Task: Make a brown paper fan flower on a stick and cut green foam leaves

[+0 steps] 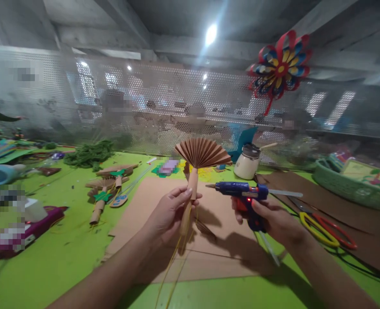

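Observation:
My left hand [170, 214] is closed around the rolled brown paper stem of a pleated brown paper fan [202, 153], holding it upright above a cardboard sheet [151, 201]. Thin yellow strands hang from under that hand. My right hand [270, 219] grips a blue hot glue gun [244, 193] with a red light, held level. Its nozzle points left and stops a short way right of the fan's stem, not touching it.
Finished brown paper fans [107, 184] lie at the left on the green table [54, 257]. A white glue jar [247, 162] stands behind the fan. Scissors with red and yellow handles [325, 227] lie at the right on brown paper, near a green basket [347, 182]. A paper pinwheel [281, 68] hangs on the mesh wall.

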Tool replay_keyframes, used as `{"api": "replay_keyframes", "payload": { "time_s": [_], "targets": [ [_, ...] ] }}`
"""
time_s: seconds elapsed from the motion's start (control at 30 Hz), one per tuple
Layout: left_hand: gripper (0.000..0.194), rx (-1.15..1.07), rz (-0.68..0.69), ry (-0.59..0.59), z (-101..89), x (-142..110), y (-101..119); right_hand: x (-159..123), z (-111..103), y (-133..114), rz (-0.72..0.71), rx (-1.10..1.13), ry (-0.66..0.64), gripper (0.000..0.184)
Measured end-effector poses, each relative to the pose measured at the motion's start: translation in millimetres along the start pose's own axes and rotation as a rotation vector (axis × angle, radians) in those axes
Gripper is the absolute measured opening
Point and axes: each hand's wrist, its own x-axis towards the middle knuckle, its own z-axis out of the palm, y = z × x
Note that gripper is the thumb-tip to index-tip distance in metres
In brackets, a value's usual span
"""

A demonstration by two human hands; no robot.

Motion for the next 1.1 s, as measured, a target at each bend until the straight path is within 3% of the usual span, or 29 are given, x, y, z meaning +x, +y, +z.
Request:
{"api": "replay_keyframes", "payload": {
  "time_s": [0.2, 1.1],
  "targets": [
    [0.007, 0.017, -0.002, -0.011, 2.3, -4.7, -0.7, -5.2, 16.9, 0.9, -0.021, 0.04, 0.024, 0.03],
    [0.007, 0.025, -0.043, -0.052, 2.5, -7.0, -5.8, -5.6, 21.6, -0.6, -0.057, -0.129, 0.048, 0.032]
  ]
}}
